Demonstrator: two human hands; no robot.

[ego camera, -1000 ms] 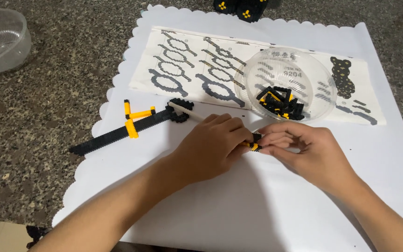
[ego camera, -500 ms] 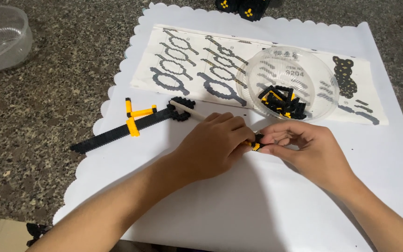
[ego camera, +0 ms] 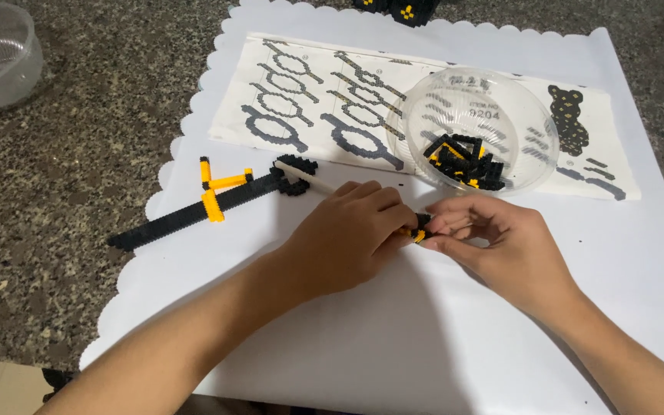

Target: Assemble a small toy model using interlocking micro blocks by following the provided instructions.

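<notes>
Over the white scalloped sheet (ego camera: 393, 338), head cam: I've got my left hand (ego camera: 343, 234) and right hand (ego camera: 501, 242) meeting mid-sheet, fingertips of both pinched on a tiny black & yellow brick piece (ego camera: 419, 227). Clear bowl (ego camera: 532, 131) w/ more black/yellow bits sits just beyond, on the printed instruction sheet (ego camera: 309, 92). Long black strip build w/ yellow cross (ego camera: 209, 204) lies left of my hands, untouched.

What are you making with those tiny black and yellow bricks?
Both hands, left hand and right hand, pinch a small black and yellow brick piece between their fingers over the white scalloped paper. A long black and yellow brick model lies to the left. More bricks sit in the clear plastic bowl on the instruction sheet.
</notes>
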